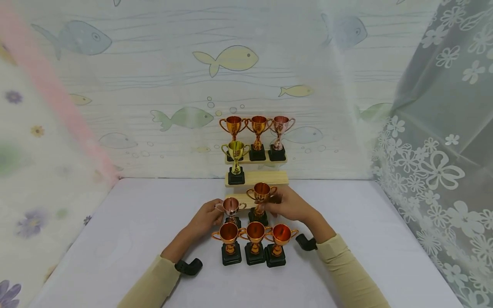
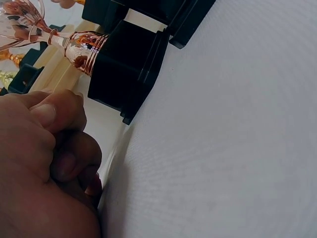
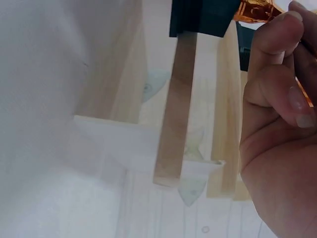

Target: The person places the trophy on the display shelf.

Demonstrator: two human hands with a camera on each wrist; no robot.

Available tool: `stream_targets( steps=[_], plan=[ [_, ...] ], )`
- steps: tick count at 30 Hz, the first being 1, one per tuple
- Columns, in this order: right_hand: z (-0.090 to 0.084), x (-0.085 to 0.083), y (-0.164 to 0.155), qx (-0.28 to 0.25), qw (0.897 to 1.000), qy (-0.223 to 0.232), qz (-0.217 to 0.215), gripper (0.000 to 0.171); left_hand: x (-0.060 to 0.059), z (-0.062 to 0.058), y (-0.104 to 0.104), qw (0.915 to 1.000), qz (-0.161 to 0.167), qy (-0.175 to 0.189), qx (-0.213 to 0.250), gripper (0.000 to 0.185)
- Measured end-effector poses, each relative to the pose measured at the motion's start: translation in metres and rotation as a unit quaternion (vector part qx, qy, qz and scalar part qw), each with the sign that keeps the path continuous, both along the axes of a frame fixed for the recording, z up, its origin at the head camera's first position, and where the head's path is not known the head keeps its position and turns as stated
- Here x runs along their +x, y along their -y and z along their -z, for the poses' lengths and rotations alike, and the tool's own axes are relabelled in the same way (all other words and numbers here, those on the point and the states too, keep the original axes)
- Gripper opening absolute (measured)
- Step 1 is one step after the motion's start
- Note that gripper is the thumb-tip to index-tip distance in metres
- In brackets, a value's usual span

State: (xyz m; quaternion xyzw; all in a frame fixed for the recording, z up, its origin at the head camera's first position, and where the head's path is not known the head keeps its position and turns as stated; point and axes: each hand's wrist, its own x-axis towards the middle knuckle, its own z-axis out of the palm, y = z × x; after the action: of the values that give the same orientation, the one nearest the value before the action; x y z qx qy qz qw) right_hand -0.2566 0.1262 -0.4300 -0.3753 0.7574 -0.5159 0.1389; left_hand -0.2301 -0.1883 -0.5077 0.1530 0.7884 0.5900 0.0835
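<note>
My right hand [image 1: 286, 204] grips the stem of an orange-bronze trophy cup [image 1: 262, 192]. In the right wrist view, its black base [image 3: 203, 17] meets the edge of a wooden plank [image 3: 176, 109]. To its left stands a rose-silver trophy cup [image 1: 231, 206] on a black base [image 2: 129, 64]. Beside that cup, my left hand [image 1: 208, 216] has curled fingers, thumb and forefinger pinching the left end of the tiered wooden stand [image 1: 256, 177]; the exact contact is partly hidden. A gold trophy cup [image 1: 236, 150] occupies the middle tier's left end.
On the top tier are two orange-bronze cups [image 1: 259, 125] and a rose-pink cup [image 1: 281, 125]. Three orange-bronze cups [image 1: 255, 233] form a row on the white tabletop [image 1: 154, 205] in front, between the forearms. A fish-print curtain [image 1: 154, 85] hangs behind the stand.
</note>
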Motion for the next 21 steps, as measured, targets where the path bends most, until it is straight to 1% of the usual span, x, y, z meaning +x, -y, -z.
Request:
stream_targets(
  steps=[6, 12, 17, 21],
  plan=[
    [0.000, -0.002, 0.000, -0.004, 1.000, 0.000, -0.001, 0.018, 0.000, 0.001, 0.001, 1.0000, 0.002, -0.006, -0.006, 0.027],
    [-0.002, -0.002, -0.001, 0.000, 1.000, 0.009, 0.017, 0.013, 0.000, -0.001, 0.001, 0.9999, -0.003, -0.006, -0.015, 0.027],
    [-0.009, 0.001, -0.001, -0.012, 1.000, 0.012, 0.016, 0.017, 0.001, -0.002, 0.001, 0.9999, -0.002, -0.004, -0.013, 0.026],
    [-0.015, 0.002, -0.001, -0.018, 0.999, 0.009, 0.025, 0.021, 0.000, -0.001, 0.002, 0.9999, -0.003, -0.005, -0.013, 0.026]
  ],
)
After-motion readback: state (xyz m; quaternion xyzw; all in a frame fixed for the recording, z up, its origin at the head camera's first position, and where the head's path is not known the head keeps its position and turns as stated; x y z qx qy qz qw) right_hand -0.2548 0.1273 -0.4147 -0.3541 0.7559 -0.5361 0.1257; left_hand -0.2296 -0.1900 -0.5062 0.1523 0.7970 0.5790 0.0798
